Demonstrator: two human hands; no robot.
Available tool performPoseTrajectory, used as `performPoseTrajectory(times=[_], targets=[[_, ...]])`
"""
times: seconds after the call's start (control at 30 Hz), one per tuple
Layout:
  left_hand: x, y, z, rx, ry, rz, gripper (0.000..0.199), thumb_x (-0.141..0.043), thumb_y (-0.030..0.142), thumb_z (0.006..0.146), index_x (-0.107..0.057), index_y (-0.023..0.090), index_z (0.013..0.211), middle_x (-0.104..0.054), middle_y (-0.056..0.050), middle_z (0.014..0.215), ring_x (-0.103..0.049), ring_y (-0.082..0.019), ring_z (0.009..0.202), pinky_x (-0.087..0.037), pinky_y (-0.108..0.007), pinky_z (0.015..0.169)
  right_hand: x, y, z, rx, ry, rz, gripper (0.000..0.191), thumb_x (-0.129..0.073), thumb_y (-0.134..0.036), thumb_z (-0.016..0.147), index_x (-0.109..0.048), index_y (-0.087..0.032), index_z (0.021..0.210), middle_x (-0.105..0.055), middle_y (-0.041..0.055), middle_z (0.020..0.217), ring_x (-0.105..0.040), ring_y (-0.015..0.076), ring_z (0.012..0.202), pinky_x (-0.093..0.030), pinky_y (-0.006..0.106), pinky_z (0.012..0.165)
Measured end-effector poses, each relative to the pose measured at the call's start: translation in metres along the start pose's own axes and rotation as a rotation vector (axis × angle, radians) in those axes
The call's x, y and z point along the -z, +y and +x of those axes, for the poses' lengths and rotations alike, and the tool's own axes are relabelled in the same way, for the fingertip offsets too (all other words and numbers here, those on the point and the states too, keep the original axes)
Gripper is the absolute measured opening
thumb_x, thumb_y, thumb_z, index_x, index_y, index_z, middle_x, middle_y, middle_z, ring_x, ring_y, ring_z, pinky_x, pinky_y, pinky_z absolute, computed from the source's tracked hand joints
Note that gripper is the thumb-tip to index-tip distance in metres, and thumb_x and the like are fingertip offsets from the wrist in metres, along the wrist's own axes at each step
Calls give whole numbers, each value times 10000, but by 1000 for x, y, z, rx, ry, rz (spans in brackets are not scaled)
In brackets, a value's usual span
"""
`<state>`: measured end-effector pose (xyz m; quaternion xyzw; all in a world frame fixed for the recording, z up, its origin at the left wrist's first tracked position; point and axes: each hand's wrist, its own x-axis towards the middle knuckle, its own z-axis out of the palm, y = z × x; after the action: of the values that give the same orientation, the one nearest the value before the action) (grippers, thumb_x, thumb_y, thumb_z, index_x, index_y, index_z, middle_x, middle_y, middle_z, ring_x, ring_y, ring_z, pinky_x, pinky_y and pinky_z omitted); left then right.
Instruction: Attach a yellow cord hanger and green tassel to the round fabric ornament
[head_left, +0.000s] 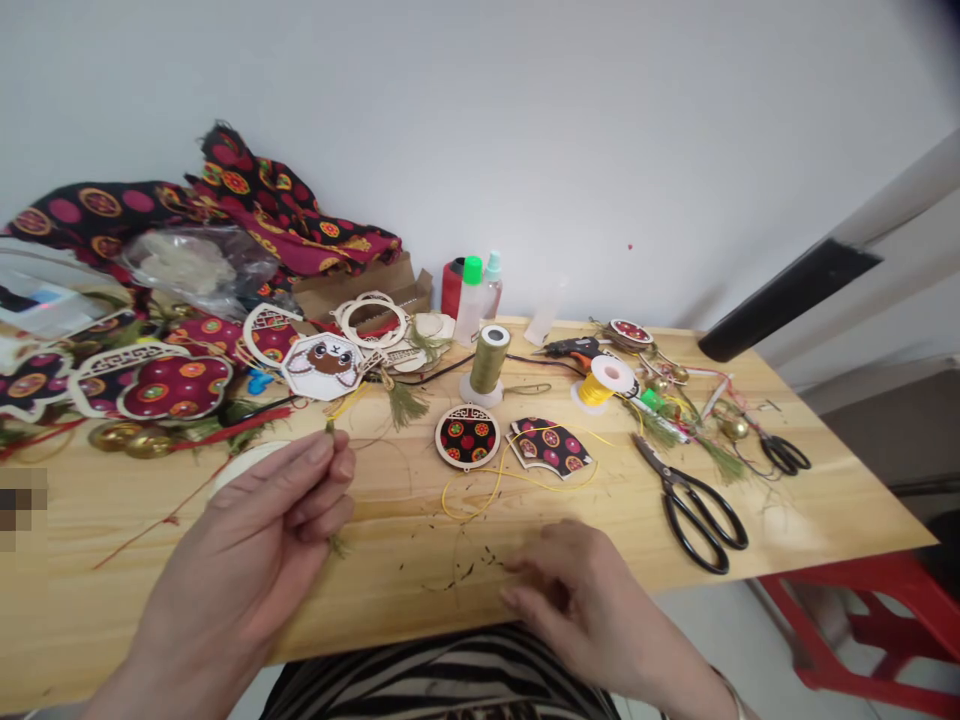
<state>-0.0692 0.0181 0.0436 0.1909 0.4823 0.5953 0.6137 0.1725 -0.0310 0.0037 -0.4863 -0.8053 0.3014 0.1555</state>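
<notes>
My left hand (262,530) is raised over the table's near left, its thumb and fingers closed on an olive-green thread tassel. The top of the tassel (330,427) pokes out above the fingertips, and loose strands hang below the hand; the rest is hidden. Close to the table's front edge, my right hand (577,600) is loosely curved with thumb and fingers apart, seemingly holding nothing. Dark scraps (469,570) lie just left of it. Beyond it are a round fabric pendant in a wooden frame (468,437) and a fan-shaped fabric piece (551,447), with yellow cord around them.
A spool of olive thread (490,362) stands mid-table, with a yellow cord spool (602,384) and a glue gun (574,349) to its right. Large black scissors (690,505) lie at right. Ornaments, patterned cloth (300,220) and bottles (471,305) line the back.
</notes>
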Motion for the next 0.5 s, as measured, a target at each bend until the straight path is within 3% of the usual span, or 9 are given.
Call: performPoseTrajectory(times=[0.13,0.2,0.4,0.5], targets=[[5,-7,1,43,-28,17,108,-769,100,637,-684,109,703,-581,11,579,-370,-39,468,-316,-102,365,-7,10,11,-31,247,-135,192,-456,-142,911,-635,-179,851,-604,70,792,-498,207,784,-428,353,697],[7,-11,3,47,2,28,182,-819,157,585,-691,105,703,-591,4,581,-372,-40,467,-307,-106,349,-6,10,16,-28,278,-162,185,-461,-138,909,-634,-174,854,-596,75,809,-488,210,798,-432,356,714],[7,-14,5,33,46,33,268,-877,219,490,-680,113,639,-592,-5,568,-359,-37,454,-294,-102,333,-11,-11,25,99,43,-168,202,-593,-208,864,-595,-253,1061,-564,37,986,-468,202,923,-422,324,792],[6,-15,5,53,41,45,255,-867,240,512,-671,115,619,-581,-4,566,-343,-35,447,-297,-106,329,-21,-14,29,189,1,-246,145,-587,-242,878,-606,-273,1019,-554,22,968,-467,187,897,-407,307,778]])
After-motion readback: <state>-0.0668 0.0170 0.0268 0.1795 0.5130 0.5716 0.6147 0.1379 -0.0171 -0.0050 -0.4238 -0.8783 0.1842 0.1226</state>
